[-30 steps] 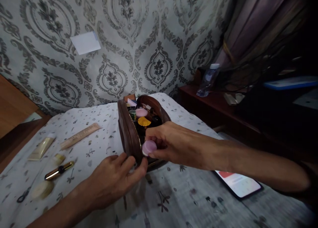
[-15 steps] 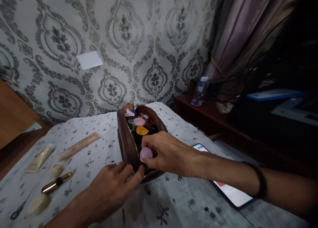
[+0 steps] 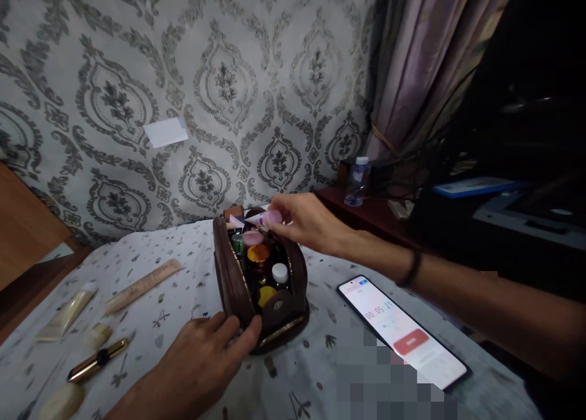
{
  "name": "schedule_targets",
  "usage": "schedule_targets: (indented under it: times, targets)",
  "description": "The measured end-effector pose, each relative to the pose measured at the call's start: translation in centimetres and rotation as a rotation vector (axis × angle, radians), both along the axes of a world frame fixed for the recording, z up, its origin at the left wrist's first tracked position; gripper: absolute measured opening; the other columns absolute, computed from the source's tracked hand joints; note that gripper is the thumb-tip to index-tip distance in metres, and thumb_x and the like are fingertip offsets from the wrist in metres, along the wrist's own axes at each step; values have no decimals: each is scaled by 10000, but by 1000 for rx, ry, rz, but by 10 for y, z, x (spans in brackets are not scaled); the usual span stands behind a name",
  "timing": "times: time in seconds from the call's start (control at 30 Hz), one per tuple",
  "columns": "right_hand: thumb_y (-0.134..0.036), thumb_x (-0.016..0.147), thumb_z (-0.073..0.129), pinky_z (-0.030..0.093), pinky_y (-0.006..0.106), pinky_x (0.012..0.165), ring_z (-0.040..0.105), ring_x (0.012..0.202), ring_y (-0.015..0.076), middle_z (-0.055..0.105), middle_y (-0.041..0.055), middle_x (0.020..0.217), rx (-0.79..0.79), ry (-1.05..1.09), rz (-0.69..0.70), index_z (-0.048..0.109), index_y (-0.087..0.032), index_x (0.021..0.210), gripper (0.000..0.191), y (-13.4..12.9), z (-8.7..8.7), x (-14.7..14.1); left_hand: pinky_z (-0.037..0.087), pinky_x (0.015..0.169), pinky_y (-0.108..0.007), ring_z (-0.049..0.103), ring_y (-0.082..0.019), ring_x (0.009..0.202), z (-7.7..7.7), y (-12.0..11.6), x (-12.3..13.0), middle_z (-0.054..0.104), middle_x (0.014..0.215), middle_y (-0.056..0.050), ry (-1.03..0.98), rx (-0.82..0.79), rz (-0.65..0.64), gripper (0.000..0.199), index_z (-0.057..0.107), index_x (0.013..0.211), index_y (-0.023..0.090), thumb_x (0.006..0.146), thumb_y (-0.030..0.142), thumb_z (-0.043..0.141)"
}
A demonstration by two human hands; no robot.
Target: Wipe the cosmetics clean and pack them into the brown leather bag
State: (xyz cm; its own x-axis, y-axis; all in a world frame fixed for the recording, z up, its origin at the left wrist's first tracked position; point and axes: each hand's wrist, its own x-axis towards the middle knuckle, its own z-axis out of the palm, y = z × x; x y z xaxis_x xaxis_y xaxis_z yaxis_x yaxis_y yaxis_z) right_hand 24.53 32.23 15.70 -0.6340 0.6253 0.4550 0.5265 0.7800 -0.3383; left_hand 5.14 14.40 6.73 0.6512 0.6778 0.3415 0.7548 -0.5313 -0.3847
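A brown zippered cosmetic bag (image 3: 223, 267) stands unzipped on the bed, packed with small bottles and jars. My right hand (image 3: 306, 221) pinches a small pink tube (image 3: 263, 218) by its rounded cap end, over the bag's far end. With its fingers against the near left corner of the bag, my left hand (image 3: 201, 347) grips it. Inside are an orange-lidded jar (image 3: 257, 253), a white-capped bottle (image 3: 280, 273), a yellow lid (image 3: 267, 295) and a pink round item (image 3: 253, 237). The tube's lower end is partly lost among the bag's contents.
To the left lie a beige tube (image 3: 141, 286), a cream tube (image 3: 68, 313), a black-and-gold lipstick-like tube (image 3: 97, 360) and a pale round item (image 3: 61, 400). A phone (image 3: 366, 298) with a lit timer lies right. A clear bottle (image 3: 357, 182) stands on a side table.
My right hand has moved from the bag's near end to its far end, carrying the pink tube. The bag's near contents and the phone are now uncovered. My left hand stays at the bag.
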Motion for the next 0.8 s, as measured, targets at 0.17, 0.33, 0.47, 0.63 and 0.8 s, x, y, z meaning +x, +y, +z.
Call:
schedule_targets:
  times: [0.17,0.33,0.47,0.63,0.8]
  targets:
    - [-226,955,483,321,280,706,605,884,195,690,104,992,217,-361,33,618,-146,990,161,7,-16,-21,402,470,-288,633,-200,610,-3,-1,-4,658,771,-24,41,-71,41,641,451,1289,121,664,-23,461]
    - [-203,959,477,324,336,786,615,986,258,690,126,1047,367,-545,22,599,-138,1077,182,9,-14,-31,405,467,-275,632,-194,607,-5,-2,-5,660,767,-17,50,-85,55,678,430,1310,122,651,-33,466]
    - [-126,900,523,310,369,811,602,1019,288,692,138,1072,424,-623,23,609,-122,1085,205,4,-14,-34,389,467,-272,626,-192,604,-6,-3,-5,659,759,-22,28,-46,41,705,444,1303,119,616,-40,456]
    - [-129,921,493,302,388,828,591,1021,291,690,157,1093,455,-689,16,620,-123,1126,241,3,-15,-36,366,468,-271,613,-187,589,-8,-2,-6,659,747,-27,11,-34,37,689,447,1308,112,633,-26,462]
    - [-173,920,500,324,393,828,577,1033,297,686,176,1064,484,-684,23,682,-113,1041,227,6,-19,-38,365,482,-283,611,-191,604,-10,-3,-6,657,754,-34,3,-31,33,668,449,1322,102,666,-24,456]
